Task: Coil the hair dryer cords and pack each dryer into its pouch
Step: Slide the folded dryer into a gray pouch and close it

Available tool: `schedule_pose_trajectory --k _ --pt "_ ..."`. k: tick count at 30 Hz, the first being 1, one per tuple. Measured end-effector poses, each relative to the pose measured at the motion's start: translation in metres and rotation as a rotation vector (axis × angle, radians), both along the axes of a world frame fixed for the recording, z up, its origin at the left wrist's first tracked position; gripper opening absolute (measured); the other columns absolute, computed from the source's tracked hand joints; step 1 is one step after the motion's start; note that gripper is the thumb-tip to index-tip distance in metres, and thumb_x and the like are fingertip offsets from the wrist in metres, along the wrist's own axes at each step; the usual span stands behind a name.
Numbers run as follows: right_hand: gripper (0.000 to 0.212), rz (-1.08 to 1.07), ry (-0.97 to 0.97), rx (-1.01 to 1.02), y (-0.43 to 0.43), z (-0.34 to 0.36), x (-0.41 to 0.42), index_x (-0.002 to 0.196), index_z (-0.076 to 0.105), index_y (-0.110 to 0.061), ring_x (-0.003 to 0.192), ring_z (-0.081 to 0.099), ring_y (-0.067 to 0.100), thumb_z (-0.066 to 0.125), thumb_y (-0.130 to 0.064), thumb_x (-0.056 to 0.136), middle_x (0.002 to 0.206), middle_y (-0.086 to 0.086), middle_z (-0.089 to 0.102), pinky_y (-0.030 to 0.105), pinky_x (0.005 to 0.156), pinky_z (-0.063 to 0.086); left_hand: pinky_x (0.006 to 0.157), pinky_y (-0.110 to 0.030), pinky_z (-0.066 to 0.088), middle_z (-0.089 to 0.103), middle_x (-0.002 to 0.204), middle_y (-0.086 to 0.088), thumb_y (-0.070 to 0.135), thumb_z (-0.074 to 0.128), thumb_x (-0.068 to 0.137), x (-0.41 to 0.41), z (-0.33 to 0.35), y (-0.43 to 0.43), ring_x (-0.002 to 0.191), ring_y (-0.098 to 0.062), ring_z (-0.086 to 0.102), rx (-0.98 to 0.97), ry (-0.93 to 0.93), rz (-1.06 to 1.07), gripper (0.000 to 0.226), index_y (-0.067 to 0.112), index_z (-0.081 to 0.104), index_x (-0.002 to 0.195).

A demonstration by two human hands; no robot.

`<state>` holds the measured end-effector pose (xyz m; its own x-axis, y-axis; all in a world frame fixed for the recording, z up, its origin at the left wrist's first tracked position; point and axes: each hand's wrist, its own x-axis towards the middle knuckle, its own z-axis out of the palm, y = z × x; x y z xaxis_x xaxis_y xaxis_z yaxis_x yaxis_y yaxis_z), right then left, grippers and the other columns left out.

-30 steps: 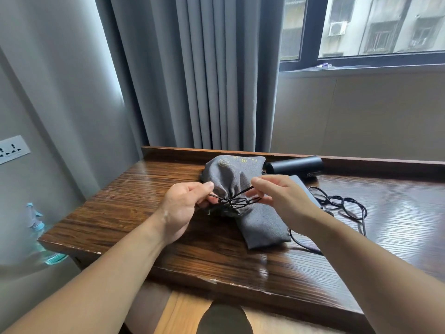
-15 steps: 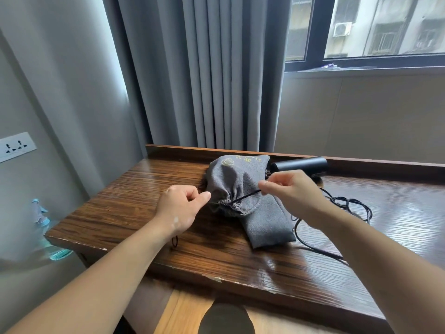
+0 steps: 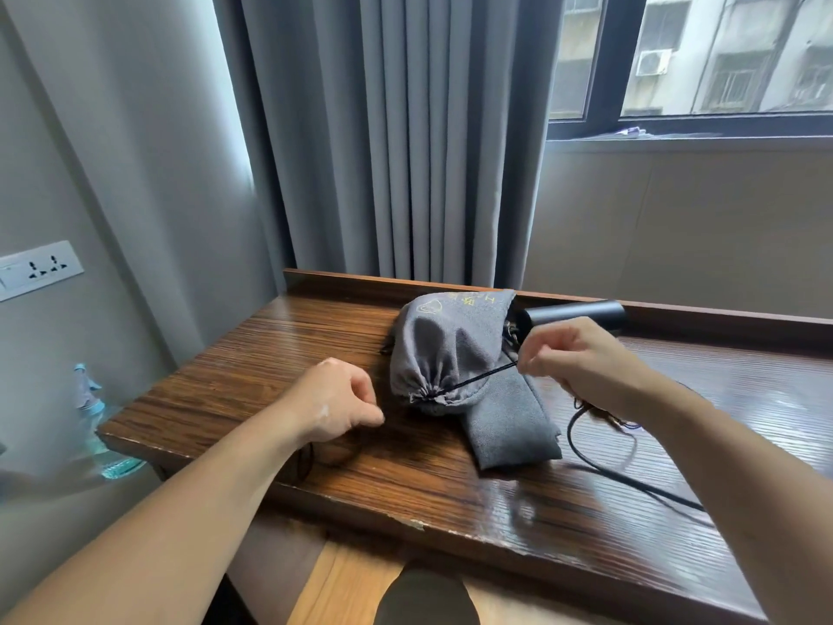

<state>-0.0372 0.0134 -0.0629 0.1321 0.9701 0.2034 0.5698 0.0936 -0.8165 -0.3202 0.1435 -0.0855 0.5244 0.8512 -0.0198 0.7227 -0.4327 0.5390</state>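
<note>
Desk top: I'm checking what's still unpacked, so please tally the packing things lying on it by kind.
Grey pouches: 2 (cinched pouch, flat pouch)
Black hair dryer outside a pouch: 1
Loose black cord: 1
Total: 4

Tighter pouch (image 3: 446, 349) mouth, tauter drawstring (image 3: 478, 377).
</note>
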Motion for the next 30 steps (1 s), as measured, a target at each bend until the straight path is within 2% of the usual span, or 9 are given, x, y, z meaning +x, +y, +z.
schedule_pose_trajectory --k 3,5,8,11,16,19,24,27,30 --pt "0.006 -0.196 -0.665 0.051 0.009 -0.01 -0.006 0.076 0.076 -0.027 0.063 0.058 0.009 0.071 -0.025 0.078 0.064 -0.009 0.063 0.021 0.06 0.044 0.045 -0.021 0.028 0.049 0.05 0.005 0.029 0.09 0.074 0.003 0.004 -0.011 0.046 -0.007 0.04 -0.338 -0.055 -0.209 0.026 0.018 0.069 0.063" --pt "0.013 -0.338 -0.776 0.107 0.016 -0.024 -0.021 0.093 0.076 -0.027 0.084 0.065 0.023 0.069 -0.033 0.084 0.087 -0.004 0.066 0.032 0.074 0.052 0.046 -0.024 0.018 0.036 0.053 0.001 0.03 0.085 0.079 0.009 0.002 -0.015 0.048 -0.011 0.027 -0.534 -0.219 -0.235 0.026 0.018 0.067 0.065" --pt "0.031 -0.518 -0.595 0.218 0.029 -0.035 -0.042 0.106 0.071 -0.023 0.092 0.064 0.029 0.071 -0.048 0.086 0.099 0.001 0.066 0.04 0.079 0.052 0.044 -0.02 0.017 0.044 0.054 0.004 0.042 0.071 0.082 0.017 -0.007 -0.023 0.045 -0.005 0.025 -0.68 -0.432 -0.232 0.031 0.012 0.071 0.077" --pt "0.037 -0.632 -0.3 0.303 0.04 -0.032 -0.053 0.1 0.066 -0.026 0.083 0.059 0.018 0.075 -0.057 0.081 0.087 -0.005 0.062 0.036 0.074 0.047 0.043 -0.022 0.013 0.051 0.059 -0.002 0.046 0.063 0.083 0.022 -0.014 -0.032 0.042 -0.004 0.025 -0.773 -0.618 -0.193 0.037 0.011 0.073 0.076" --pt "0.028 -0.259 0.237 0.407 0.048 -0.038 -0.068 0.073 0.067 -0.024 0.057 0.038 0.01 0.087 -0.044 0.072 0.058 -0.012 0.042 0.032 0.056 0.035 0.042 -0.02 0.01 0.049 0.06 -0.001 0.031 0.058 0.093 0.031 -0.012 -0.032 0.042 -0.004 0.024 -0.846 -1.033 -0.025 0.03 0.004 0.07 0.098" --pt "0.032 0.001 0.218 0.329 0.046 -0.038 -0.07 0.068 0.066 -0.015 0.059 0.034 0.015 0.09 -0.037 0.071 0.06 -0.003 0.04 0.035 0.057 0.029 0.04 -0.017 0.013 0.05 0.063 0.001 0.018 0.05 0.103 0.038 -0.01 -0.026 0.041 -0.003 0.024 -0.801 -1.154 0.016 0.024 0.003 0.067 0.112" --pt "0.031 0.092 0.09 0.158 0.043 -0.029 -0.069 0.059 0.064 -0.022 0.055 0.037 0.002 0.087 -0.03 0.079 0.055 -0.015 0.045 0.02 0.055 0.031 0.04 -0.013 0.03 0.058 0.061 0.01 0.0 0.052 0.103 0.046 -0.015 -0.034 0.044 0.0 0.039 -0.484 -0.956 -0.086 0.026 0.006 0.071 0.119" --pt "0.039 0.079 0.051 0.077 0.039 -0.026 -0.062 0.059 0.06 -0.019 0.055 0.033 0.007 0.085 -0.041 0.08 0.056 -0.009 0.04 0.025 0.053 0.026 0.07 -0.01 0.052 0.078 0.085 0.004 -0.004 0.057 0.1 0.041 -0.01 -0.031 0.075 0.0 0.069 -0.226 -0.762 -0.245 0.027 0.012 0.074 0.113" --pt "0.047 0.061 0.042 0.026 0.036 -0.028 -0.061 0.051 0.055 -0.022 0.052 0.031 0.009 0.085 -0.046 0.078 0.052 -0.009 0.038 0.023 0.05 0.024 0.09 -0.022 0.055 0.078 0.103 -0.004 0.007 0.064 0.099 0.035 -0.004 -0.027 0.098 -0.011 0.071 -0.026 -0.575 -0.347 0.023 0.023 0.077 0.11"
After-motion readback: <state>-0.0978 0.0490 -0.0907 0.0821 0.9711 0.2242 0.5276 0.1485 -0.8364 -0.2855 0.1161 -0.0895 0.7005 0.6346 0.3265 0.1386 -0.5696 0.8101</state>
